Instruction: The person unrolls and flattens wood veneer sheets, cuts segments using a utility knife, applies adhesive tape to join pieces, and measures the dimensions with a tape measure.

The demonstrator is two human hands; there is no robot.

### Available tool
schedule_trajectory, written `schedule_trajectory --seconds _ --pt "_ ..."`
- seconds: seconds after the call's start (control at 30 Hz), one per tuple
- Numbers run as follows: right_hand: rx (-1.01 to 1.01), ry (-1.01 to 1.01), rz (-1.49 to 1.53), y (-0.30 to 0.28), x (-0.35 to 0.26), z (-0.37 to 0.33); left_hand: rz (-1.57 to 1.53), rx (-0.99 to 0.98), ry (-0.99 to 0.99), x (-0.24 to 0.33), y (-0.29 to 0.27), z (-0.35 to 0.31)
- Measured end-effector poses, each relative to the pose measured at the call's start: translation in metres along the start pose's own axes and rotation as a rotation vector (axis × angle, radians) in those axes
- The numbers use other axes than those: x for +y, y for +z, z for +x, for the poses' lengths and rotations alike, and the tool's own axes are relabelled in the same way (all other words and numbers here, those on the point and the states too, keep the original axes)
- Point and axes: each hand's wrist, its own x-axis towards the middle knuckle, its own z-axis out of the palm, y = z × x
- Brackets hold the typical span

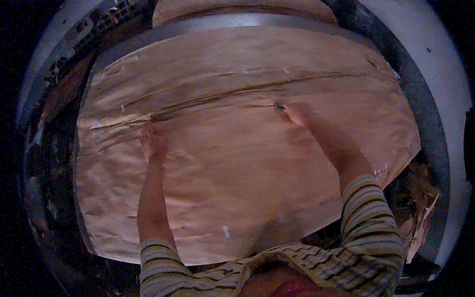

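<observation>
A broad sheet of reddish-brown wood veneer [237, 163] lies spread before me, with a long dark split [213, 99] running across its far half from left to right. My left hand [153, 141] rests flat on the veneer just below the left end of the split, fingers stretched out. Farther right, my right hand [295, 114] is closed around a small knife [279, 107]. Its thin dark tip points left and lies at the veneer, a little nearer to me than the split. The handle is mostly hidden in my fingers.
Small white tape pieces [226, 231] dot the sheet. A grey metal edge [242, 21] runs behind it, with another veneer sheet [247, 9] beyond. Torn veneer scraps [418, 203] are heaped at the right. A pale wall or floor strip [435, 64] curves along the right.
</observation>
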Motion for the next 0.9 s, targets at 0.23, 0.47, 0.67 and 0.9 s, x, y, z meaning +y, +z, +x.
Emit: schedule_trajectory --seconds 0.23,0.47,0.67,0.9 --pt "-0.005 -0.002 0.076 0.009 -0.052 -0.017 -0.276 0.027 0.178 0.191 0.023 -0.024" --pt "0.197 -0.392 -0.323 0.052 -0.045 0.008 -0.016 0.275 -0.025 0.336 0.004 -0.063" --pt "0.071 -0.569 -0.222 0.004 0.019 0.018 0.048 0.236 0.070 0.224 0.070 -0.076" --pt "-0.052 -0.198 -0.206 -0.122 0.268 -0.019 0.039 -0.045 -0.032 0.319 0.022 -0.066"
